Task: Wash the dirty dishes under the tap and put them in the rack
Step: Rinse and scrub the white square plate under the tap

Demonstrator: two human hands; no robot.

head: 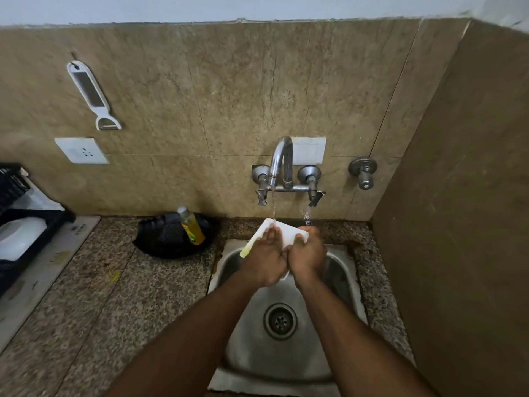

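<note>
Over sink [347, 279], 12 o'clock under tap [282, 163] | plate [289, 234]: wet, stiff, likely slippery, breakable | left hand [264, 257] flat on face | right hand [307, 253] grips rim | hold by opposite rims.

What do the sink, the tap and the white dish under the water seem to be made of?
The sink looks like brushed stainless steel: grey with dull reflections. The tap seems chromed or polished metal, with bright highlights along its curved spout. The white dish, gripped by the right hand and touched by the left hand, is smooth, opaque and square-cornered; plastic, melamine or ceramic, I cannot tell which.
</note>
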